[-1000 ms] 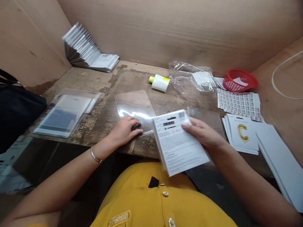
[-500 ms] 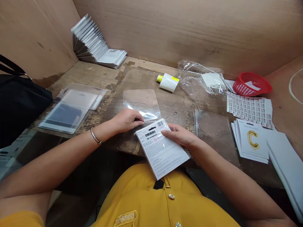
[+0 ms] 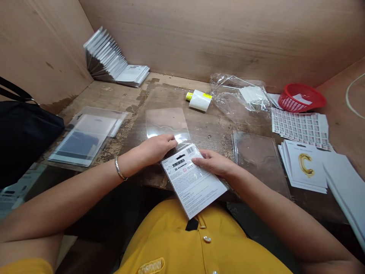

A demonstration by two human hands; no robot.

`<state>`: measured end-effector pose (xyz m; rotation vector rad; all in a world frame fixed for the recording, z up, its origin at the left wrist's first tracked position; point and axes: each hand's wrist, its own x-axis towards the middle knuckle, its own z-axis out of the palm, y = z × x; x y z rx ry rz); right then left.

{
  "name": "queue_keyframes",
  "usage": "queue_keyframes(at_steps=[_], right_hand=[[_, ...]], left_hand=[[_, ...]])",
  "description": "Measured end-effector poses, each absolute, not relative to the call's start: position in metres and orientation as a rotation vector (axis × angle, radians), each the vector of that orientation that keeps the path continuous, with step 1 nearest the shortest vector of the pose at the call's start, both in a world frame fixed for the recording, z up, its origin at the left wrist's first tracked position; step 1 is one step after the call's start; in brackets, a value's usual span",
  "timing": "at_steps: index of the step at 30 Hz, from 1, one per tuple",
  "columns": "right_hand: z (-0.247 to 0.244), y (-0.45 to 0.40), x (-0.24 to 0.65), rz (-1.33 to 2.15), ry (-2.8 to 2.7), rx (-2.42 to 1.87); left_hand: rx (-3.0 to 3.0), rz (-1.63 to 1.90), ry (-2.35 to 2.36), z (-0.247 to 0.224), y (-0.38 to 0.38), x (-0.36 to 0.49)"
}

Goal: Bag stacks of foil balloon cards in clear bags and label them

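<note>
A white printed card in a clear sleeve (image 3: 196,186) lies tilted at the table's front edge, its text and barcode facing up. My right hand (image 3: 215,163) grips its right edge, thumb on top and fingers underneath. At the card's upper left edge is my left hand (image 3: 161,147), its fingers curled and pressed together near the sleeve's top; whatever they pinch is too small to make out. Just beyond my left hand, a clear plastic sleeve (image 3: 167,120) lies flat on the table.
Fanned cards (image 3: 107,53) stand at the back left, with clear sleeves (image 3: 82,137) nearer. A yellow-and-white roll (image 3: 200,100), plastic bag (image 3: 228,95), red basket (image 3: 302,99), sticker sheets (image 3: 299,127) and gold-letter cards (image 3: 305,167) lie toward the right. A black bag (image 3: 25,137) is far left.
My left hand has shifted slightly right, along the card's top edge. The card stays in my right hand at nearly the same tilt. The whole view has shifted slightly.
</note>
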<state>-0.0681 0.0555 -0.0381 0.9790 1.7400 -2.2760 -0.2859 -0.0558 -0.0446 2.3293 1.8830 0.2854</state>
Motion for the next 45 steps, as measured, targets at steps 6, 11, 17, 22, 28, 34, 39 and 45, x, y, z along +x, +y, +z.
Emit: queue_keyframes(at_steps=[6,11,17,22,28,34,39,45], right_hand=[[-0.031,0.053,-0.071,-2.257,1.800,0.857],[-0.037,0.055,-0.077,-2.246,1.804,0.863],[-0.036,0.055,-0.080,-2.185,1.879,0.935],[-0.032,0.056,-0.082,-2.160,2.012,0.796],[-0.036,0.056,-0.088,-2.169,2.020,0.767],[-0.038,0.060,-0.092,-2.160,2.041,0.772],[-0.036,0.058,-0.095,-1.960,2.295,0.886],[-0.025,0.055,-0.089,-1.926,2.452,0.862]], left_hand=[[2.489,0.069,1.990,-0.043,-0.047,-0.284],[2.548,0.117,1.923,-0.053,-0.044,-0.287],[2.502,0.330,1.832,-0.052,-0.044,-0.287],[2.419,0.394,1.767,-0.039,-0.048,-0.283],[2.506,0.557,1.788,-0.038,-0.051,-0.283],[2.677,0.715,1.710,-0.035,-0.058,-0.284],[2.787,0.675,1.593,-0.031,-0.065,-0.287],[2.867,0.654,1.552,-0.027,-0.071,-0.303]])
